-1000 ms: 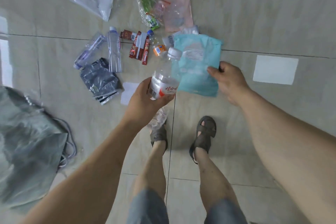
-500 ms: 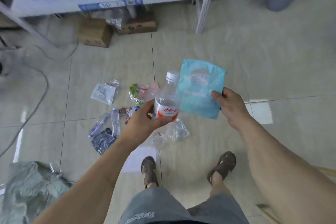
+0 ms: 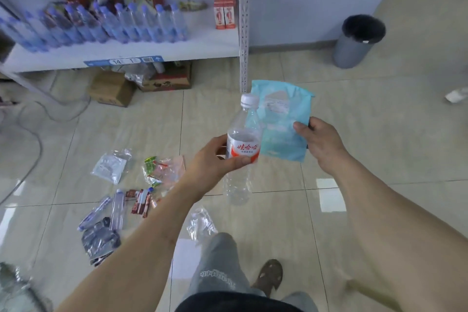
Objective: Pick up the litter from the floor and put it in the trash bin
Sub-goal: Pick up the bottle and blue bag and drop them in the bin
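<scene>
My left hand [image 3: 215, 159] grips a clear plastic bottle [image 3: 240, 180] with a white cap and a red-and-white label, held upright at mid-frame. Beside it my right hand [image 3: 319, 144] pinches a light blue plastic pouch [image 3: 281, 124] by its right edge. The grey trash bin [image 3: 357, 42] with a black liner stands at the far right by the wall. On the floor to the left lies more litter: a clear bag with white paper [image 3: 111, 166], a crumpled snack wrapper [image 3: 162, 171], flattened bottles [image 3: 117, 209], red sachets [image 3: 140, 201] and a dark foil pack [image 3: 100, 240].
A white shelf [image 3: 152, 50] with rows of water bottles and red boxes runs along the back wall, with cardboard boxes [image 3: 111, 88] under it. A cable [image 3: 38, 149] curves over the floor at left. A crumpled clear bag [image 3: 201, 223] lies by my feet.
The view has tilted up from the floor toward the shelf and the bin. Both hands have risen with the bottle and the blue pouch, away from the litter pile.
</scene>
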